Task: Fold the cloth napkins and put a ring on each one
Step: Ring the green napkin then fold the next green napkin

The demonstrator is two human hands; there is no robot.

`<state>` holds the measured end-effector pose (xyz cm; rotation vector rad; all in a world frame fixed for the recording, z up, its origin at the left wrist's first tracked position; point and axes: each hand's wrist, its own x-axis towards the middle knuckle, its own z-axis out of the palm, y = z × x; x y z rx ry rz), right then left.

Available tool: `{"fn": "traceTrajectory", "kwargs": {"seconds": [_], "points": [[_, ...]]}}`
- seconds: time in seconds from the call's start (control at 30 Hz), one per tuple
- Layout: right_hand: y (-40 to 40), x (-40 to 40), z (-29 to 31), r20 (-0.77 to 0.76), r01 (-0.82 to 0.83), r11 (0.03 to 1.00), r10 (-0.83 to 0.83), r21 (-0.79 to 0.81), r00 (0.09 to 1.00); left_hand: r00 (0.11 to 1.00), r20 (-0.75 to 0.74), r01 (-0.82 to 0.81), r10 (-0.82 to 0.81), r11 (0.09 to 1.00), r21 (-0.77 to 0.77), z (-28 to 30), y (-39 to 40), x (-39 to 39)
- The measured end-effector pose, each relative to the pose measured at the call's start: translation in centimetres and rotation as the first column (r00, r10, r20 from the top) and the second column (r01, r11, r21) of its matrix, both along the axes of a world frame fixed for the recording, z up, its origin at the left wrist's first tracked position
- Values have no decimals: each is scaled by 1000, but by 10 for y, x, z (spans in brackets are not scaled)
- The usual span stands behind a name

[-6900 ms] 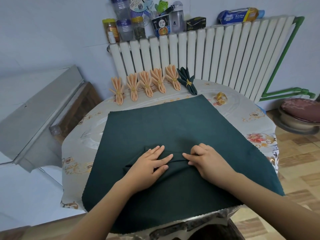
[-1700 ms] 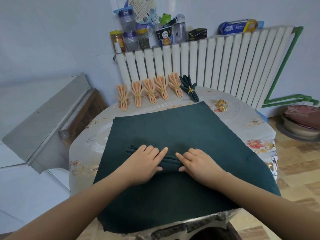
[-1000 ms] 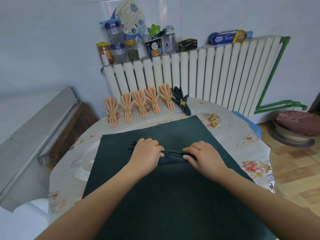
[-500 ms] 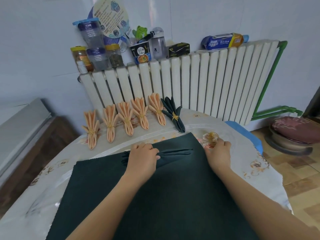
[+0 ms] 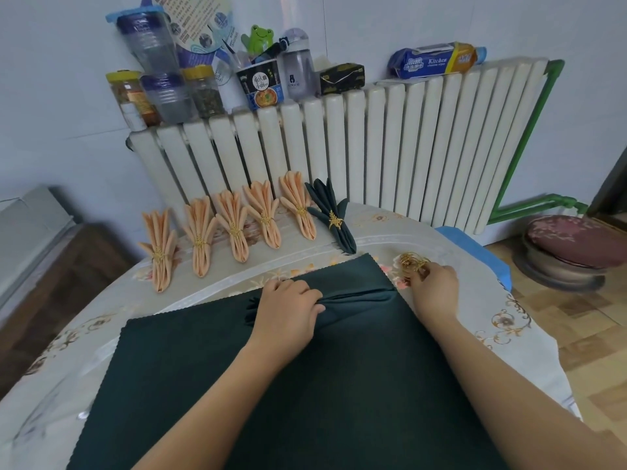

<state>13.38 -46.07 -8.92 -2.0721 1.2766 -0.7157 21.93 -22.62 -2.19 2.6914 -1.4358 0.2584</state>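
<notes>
The left hand [image 5: 288, 312] is gripping the pleated green napkin [image 5: 356, 296] on the worktop [image 5: 509, 320], over a flat green cloth [image 5: 305, 385]. The right hand [image 5: 434, 290] is closing its fingers on the gold rings [image 5: 412, 262] at the right. Six ringed napkins [image 5: 234, 228] are lying far, by the radiator [image 5: 373, 147].

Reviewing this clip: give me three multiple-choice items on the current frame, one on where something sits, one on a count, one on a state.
1. Where is the loose gold ring?
A. On the radiator
B. On the table, right of the dark green cloth, at the right hand
C. Beside the peach napkins

2. How many finished peach napkins stand in the back row?
A. Three
B. Five
C. Seven

3. What is the left hand doing?
A. Pinching the pleated green napkin
B. Resting flat and empty
C. Holding a jar

Answers: 1 B, the right hand's fingers touch the ring there. 2 B, five ringed peach bundles, plus one green. 3 A, its fingers are closed around the gathered pleats.
</notes>
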Motion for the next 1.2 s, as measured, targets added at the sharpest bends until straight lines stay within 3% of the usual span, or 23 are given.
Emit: {"fn": "traceTrajectory", "kwargs": {"seconds": [0.27, 0.43, 0.6, 0.77, 0.87, 1.0, 1.1, 1.2], "points": [[-1, -15, 1, 108, 38, 998, -43, 51, 993, 1000, 7, 21, -21, 999, -36, -1, 6, -2], [12, -41, 14, 251, 21, 999, -32, 45, 968, 999, 32, 29, -27, 997, -76, 0, 13, -2], [55, -76, 40, 387, -166, 966, 78, 199, 919, 995, 102, 34, -21, 992, -122, -1, 30, -7], [100, -97, 52, 510, -409, 833, 184, 374, 840, 993, 120, 42, -22, 985, -167, 3, 52, -25], [126, -106, 57, 572, -503, 774, 227, 386, 788, 994, 93, 71, -51, 972, -226, 7, 66, -41], [148, -115, 58, 538, -516, 801, 303, 304, 787, 997, 51, 78, -65, 951, -300, 7, 84, -57], [163, -126, 60, 441, -502, 843, 383, 192, 812, 995, 43, 99, -90, 941, -325, 6, 102, -65], [170, -132, 63, 321, -551, 825, 493, 123, 809, 993, 22, 120, -120, 933, -338, 6, 117, -67]]}}
